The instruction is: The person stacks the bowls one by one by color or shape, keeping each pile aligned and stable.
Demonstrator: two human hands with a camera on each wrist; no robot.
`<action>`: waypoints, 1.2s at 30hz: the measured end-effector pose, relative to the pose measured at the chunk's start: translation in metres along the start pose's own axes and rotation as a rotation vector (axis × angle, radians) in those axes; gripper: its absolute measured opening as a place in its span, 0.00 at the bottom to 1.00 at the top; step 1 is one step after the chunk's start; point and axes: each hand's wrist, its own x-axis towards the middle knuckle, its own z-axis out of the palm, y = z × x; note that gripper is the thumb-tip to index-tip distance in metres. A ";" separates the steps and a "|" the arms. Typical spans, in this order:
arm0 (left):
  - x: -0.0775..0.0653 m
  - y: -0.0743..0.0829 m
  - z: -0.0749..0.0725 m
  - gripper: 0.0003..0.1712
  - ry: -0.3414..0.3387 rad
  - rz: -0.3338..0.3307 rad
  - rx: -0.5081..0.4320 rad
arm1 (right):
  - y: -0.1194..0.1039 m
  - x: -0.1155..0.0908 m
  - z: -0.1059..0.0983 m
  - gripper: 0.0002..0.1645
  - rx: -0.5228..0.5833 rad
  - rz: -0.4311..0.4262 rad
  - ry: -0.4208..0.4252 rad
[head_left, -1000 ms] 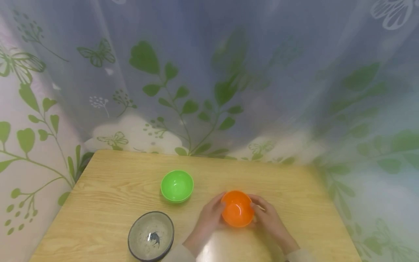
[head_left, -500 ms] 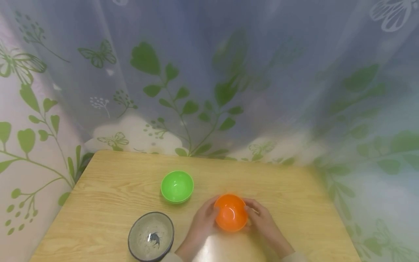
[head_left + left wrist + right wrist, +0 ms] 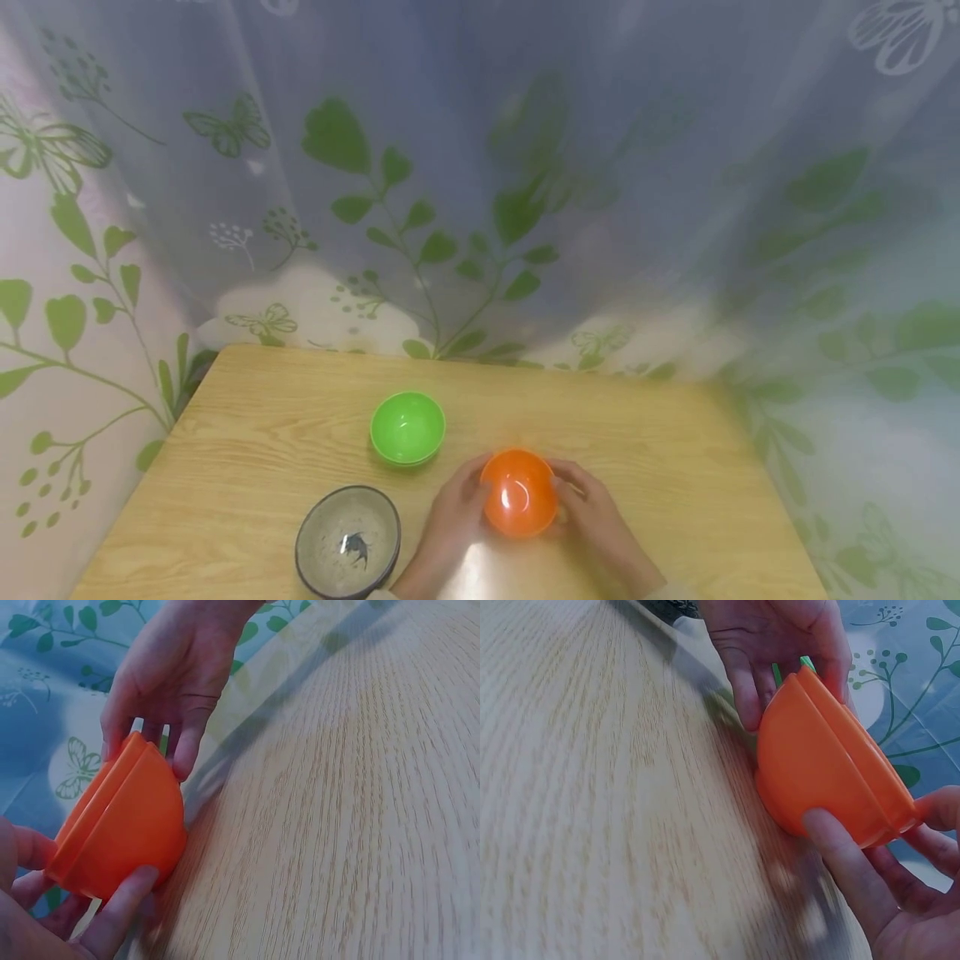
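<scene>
Between both hands is an orange bowl [image 3: 519, 493], its mouth facing up and a stepped band showing below its rim in the left wrist view. My left hand [image 3: 450, 514] grips its left side, thumb and fingers spread around the wall. Opposite, my right hand [image 3: 597, 515] holds the right side the same way. In the right wrist view, the right thumb [image 3: 847, 862] lies along the outer wall, and the bowl's foot is close over the wooden table [image 3: 630, 787].
A green bowl [image 3: 408, 427] stands farther back, left of the orange one. Nearer the front left is a larger grey bowl [image 3: 348, 533] with a dark rim and a dark mark inside. A leaf-patterned curtain [image 3: 480, 208] hangs behind the table.
Both hands have moved the orange bowl left and slightly toward the front of the table, keeping their hold on it. The green and grey bowls have stayed in place.
</scene>
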 end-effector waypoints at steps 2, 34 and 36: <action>0.000 0.000 0.000 0.28 0.004 0.007 0.014 | 0.000 -0.001 0.001 0.26 0.023 0.001 -0.009; -0.004 0.029 0.002 0.25 0.156 0.332 0.515 | 0.000 0.004 -0.013 0.28 0.052 0.049 0.110; -0.006 0.035 0.002 0.25 0.157 0.351 0.535 | -0.001 0.006 -0.017 0.27 0.037 0.042 0.130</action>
